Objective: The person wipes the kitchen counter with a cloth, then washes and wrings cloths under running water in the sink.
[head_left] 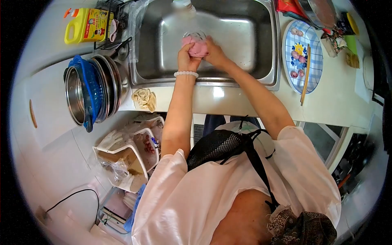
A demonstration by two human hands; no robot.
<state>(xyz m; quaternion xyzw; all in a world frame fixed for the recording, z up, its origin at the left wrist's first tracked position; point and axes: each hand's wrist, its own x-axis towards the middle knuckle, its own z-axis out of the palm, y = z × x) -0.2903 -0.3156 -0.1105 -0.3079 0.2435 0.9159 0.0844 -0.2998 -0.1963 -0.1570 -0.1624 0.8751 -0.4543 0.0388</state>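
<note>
Over the steel sink (261, 45) both hands are close together on a soft pink bundle that looks like a cloth (196, 45). A bead bracelet circles the wrist of my left hand (188, 58), whose fingers are closed on the cloth from the near left side. My right hand (214, 53) grips it from the right, its fingers partly hidden. Just beyond the cloth shows a clear, shiny rim, perhaps a glass bowl (197, 34); how it is held cannot be made out. The faucet (183, 4) is blurred at the sink's far edge.
Right of the sink lies an oval blue-checked plate (289, 65) with chopsticks (305, 77) across it. To the left are stacked pans with a blue colander (92, 90), a yellow jug (87, 26) and a crumpled beige cloth (144, 99). Waste bins (122, 149) stand below.
</note>
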